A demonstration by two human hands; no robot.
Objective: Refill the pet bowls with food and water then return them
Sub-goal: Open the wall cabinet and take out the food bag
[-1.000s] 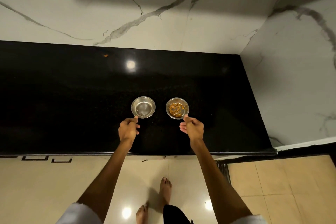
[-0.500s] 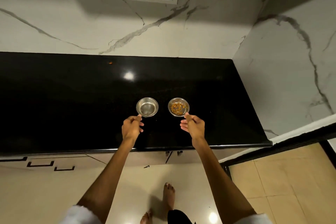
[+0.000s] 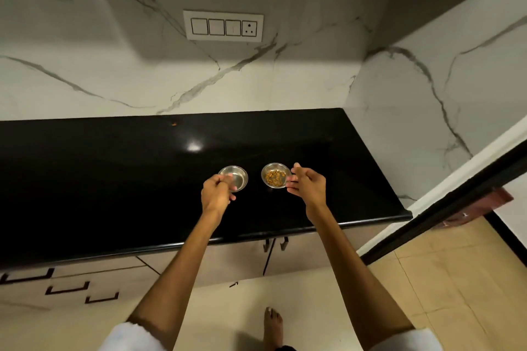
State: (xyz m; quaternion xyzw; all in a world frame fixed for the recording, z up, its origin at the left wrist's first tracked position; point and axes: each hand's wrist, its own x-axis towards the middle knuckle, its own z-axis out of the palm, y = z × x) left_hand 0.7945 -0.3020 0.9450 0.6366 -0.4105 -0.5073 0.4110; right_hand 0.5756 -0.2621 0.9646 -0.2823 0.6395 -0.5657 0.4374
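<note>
Two small steel bowls sit close together over the black counter [image 3: 114, 179]. The left bowl [image 3: 239, 177] is shiny inside; I cannot tell whether it holds water. My left hand [image 3: 215, 194] pinches its near left rim and covers part of it. The right bowl [image 3: 263, 179] holds brown kibble [image 3: 275, 176]. My right hand [image 3: 309, 186] grips its right rim, thumb on top and fingers below. I cannot tell whether the bowls rest on the counter or hang just above it.
A marble wall with a switch panel [image 3: 223, 26] rises behind the counter, and another marble wall closes its right end. One orange crumb [image 3: 173, 123] lies near the back. Cabinet doors and drawers [image 3: 68, 289] are below. A dark door frame [image 3: 456, 202] stands at right.
Both hands have shifted from the bowls' near rims to their outer sides. The view has tilted up and pulled back, showing more wall and cabinets.
</note>
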